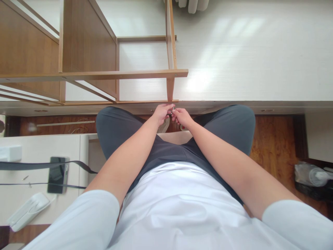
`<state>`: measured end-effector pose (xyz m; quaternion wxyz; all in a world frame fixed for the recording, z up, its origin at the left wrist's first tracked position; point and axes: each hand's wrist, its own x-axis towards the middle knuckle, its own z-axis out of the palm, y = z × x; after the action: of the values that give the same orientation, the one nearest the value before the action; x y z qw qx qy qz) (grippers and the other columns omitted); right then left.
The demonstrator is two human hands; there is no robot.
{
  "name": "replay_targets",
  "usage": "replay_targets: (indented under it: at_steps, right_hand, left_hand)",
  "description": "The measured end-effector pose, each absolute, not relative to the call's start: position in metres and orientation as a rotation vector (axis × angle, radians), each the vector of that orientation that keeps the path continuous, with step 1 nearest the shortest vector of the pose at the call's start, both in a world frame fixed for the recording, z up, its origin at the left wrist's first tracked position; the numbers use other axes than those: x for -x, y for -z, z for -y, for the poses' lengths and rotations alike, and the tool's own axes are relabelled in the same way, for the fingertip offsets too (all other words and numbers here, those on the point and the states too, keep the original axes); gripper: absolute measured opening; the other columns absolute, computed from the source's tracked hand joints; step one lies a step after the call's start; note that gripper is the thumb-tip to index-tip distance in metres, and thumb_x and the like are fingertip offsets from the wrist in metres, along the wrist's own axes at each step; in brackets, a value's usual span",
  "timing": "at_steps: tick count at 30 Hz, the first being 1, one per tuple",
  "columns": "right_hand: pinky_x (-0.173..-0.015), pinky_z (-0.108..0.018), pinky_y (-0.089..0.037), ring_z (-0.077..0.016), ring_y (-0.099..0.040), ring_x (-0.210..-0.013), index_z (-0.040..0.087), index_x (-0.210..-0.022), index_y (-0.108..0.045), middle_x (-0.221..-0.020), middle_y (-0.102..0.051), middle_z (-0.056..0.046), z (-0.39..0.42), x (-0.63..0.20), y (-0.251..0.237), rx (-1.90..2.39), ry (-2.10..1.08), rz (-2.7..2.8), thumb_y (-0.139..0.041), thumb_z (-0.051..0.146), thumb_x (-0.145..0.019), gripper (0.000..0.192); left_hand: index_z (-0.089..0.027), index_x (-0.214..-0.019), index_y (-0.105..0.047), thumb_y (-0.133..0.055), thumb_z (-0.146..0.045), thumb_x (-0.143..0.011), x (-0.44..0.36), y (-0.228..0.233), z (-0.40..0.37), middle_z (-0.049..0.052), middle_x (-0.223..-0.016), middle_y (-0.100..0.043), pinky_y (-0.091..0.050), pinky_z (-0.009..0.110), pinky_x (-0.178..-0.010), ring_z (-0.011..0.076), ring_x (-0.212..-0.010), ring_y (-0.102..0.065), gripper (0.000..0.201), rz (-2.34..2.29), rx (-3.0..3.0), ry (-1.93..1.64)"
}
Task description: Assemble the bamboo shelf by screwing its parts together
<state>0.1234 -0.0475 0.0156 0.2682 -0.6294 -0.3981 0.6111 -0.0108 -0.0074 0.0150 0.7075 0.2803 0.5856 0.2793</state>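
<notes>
A pale, streaked worktop (255, 66) in front of me, bearing a brown wooden frame (90, 38).
The frame's panels and rails take up my left side of it, and light gleams near the frame's end. Beside my left arm, a second pale top (39, 144) carries a dark phone (56, 175), a white box (10, 153), a long white object (28, 211) and small slim pieces (25, 177).

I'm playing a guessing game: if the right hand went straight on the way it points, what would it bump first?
Probably the left hand, just ahead of the right hand and the small thin piece it seems to pinch. Depth is hard to judge, so the hands may be touching.
</notes>
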Motion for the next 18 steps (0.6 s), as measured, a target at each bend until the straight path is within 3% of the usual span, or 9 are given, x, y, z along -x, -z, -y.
replay_targets:
  at_steps: [18]
  right_hand:
    - [-0.038,-0.019,-0.035,-0.008,-0.044,-0.04,0.018,-0.078,-0.057,-0.058,-0.061,0.0,0.0457,-0.1245,-0.0164,1.593,-1.81,0.835,-0.052,0.036,-0.1,0.029]
  left_hand:
    - [-0.016,-0.085,-0.076,-0.075,-0.025,-0.08,0.0103,-0.0194,0.0072,0.004,-0.072,-0.069,-0.037,0.019,-0.052,0.0091,-0.06,-0.058,0.011,-1.311,-0.602,-0.624]
